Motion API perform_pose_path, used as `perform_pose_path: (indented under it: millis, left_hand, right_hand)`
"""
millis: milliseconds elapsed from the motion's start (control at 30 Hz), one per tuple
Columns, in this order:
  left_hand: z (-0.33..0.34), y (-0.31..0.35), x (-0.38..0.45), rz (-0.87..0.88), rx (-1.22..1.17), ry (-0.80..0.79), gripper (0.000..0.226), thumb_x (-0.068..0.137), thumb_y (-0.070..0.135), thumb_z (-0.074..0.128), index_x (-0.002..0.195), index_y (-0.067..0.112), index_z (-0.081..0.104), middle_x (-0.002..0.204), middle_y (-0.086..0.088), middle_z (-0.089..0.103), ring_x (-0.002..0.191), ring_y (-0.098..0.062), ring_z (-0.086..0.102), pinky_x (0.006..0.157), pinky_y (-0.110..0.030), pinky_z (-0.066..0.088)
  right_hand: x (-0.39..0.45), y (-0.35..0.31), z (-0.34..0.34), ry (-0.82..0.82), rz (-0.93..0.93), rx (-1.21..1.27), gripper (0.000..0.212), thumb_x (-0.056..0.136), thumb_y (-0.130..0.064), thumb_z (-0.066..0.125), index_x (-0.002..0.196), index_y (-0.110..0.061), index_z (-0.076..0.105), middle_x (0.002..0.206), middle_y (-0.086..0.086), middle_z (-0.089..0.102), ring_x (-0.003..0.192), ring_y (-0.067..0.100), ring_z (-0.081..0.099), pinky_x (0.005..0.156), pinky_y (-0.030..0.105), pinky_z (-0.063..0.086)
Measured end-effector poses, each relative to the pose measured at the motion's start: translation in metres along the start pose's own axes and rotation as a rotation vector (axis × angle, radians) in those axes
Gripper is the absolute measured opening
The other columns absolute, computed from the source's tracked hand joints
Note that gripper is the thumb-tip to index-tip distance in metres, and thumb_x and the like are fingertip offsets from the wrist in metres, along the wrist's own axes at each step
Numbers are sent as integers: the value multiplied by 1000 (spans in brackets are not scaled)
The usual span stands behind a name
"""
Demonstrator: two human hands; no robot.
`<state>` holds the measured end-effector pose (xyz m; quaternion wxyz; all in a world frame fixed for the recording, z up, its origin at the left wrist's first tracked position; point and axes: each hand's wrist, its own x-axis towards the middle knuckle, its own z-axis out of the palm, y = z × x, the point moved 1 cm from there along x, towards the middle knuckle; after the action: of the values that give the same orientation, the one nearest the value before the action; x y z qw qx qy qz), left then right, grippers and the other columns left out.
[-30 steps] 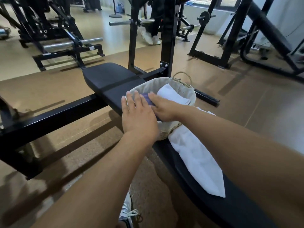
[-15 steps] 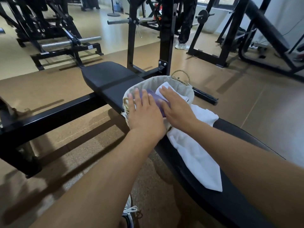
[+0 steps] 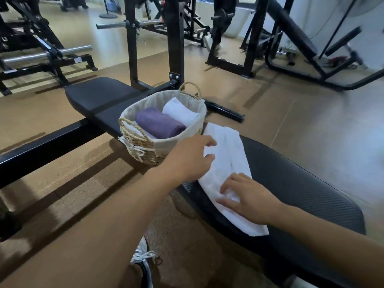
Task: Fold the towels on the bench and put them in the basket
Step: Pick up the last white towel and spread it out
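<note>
A black padded bench runs from the near right toward the far left, its textured pad dark against a tan, cork-like gym floor. Around it stand black steel frames — an upright rack just behind the bench, a bare barbell resting low at the far left, and more machines along the pale wall at the right. A white laced shoe shows on the floor at the bottom of the view. On the bench sits a woven basket with a pale cloth liner and two loop handles; inside it a folded purple towel lies between a folded white towel on the far side and another pale folded piece, mostly hidden, on the near side. Just beside the basket, touching its right wall, a white towel lies loosely spread and lengthwise on the pad, rumpled down its middle. The left hand reaches over the towel's near edge with fingers slightly bent and spread, its fingertips at the cloth — whether they pinch it cannot be told. The right hand rests flat on the towel's nearer end, fingers splayed and pressing the cloth to the bench.
</note>
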<state>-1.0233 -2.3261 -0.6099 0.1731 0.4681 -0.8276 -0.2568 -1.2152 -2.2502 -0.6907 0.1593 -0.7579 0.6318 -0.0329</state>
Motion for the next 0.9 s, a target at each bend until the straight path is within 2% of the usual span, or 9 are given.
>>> perform_pose_path:
  millis: [67,167,300,367,467,600,767,833,900]
  left_hand:
    - [17,4,-1,10,86,-165,43,99,31,58,141,31,51,139,6,56,121,-16,55,99,-29,41]
    - [45,7,-1,35,231,-355,52,97,33,60,147,31,43,152,5,43,132,-19,48,110,-37,40]
    - [76,7,-4,54,322,-489,72,89,40,70,152,29,36,158,5,36,143,-19,37,115,-38,36]
    - [87,9,-7,57,347,-520,79,83,41,77,150,28,38,155,4,39,140,-20,40,113,-39,39]
    - [93,15,-7,81,382,-473,65,76,37,82,133,28,51,130,5,48,119,-21,51,93,-37,48]
    - [94,24,-5,44,384,-401,36,80,35,80,112,26,63,112,6,53,103,-18,54,77,-30,43]
    - [107,34,-12,40,319,-245,19,86,34,72,101,22,72,102,6,58,100,-17,59,74,-25,37]
    - [112,38,-15,22,246,-215,19,86,39,73,97,24,71,100,7,60,98,-16,59,76,-27,41]
    - [117,46,-21,-9,116,-202,18,83,42,76,90,26,71,94,11,64,93,-13,62,78,-28,49]
  right_hand:
    - [-12,5,-2,-10,64,72,40,94,-68,45,102,-36,66,102,-20,60,94,4,56,89,28,53]
    - [-30,13,-1,-29,165,198,27,99,-54,50,95,-33,67,92,-16,65,84,5,62,85,29,55]
    - [-51,27,-9,-43,320,405,16,101,-43,54,94,-32,63,83,-15,75,79,3,71,85,32,60]
    - [-59,36,-20,-59,382,473,15,101,-40,57,98,-26,60,80,-13,77,75,4,73,81,34,62]
    - [-71,56,-29,-26,506,423,23,92,-44,69,103,-29,56,84,-6,75,69,9,73,73,34,62]
    - [-82,70,-19,-115,614,311,53,76,-66,76,110,-32,54,93,-9,65,80,11,67,66,30,55]
    - [-81,61,-17,-159,459,428,30,84,-49,77,95,-22,69,91,-5,70,81,12,65,74,32,54]
    - [-83,61,-23,-58,424,545,18,88,-39,74,89,-22,67,91,-3,69,81,14,64,73,31,51]
    - [-85,63,-30,123,421,709,12,90,-27,66,85,-16,62,90,4,69,81,20,65,72,34,49]
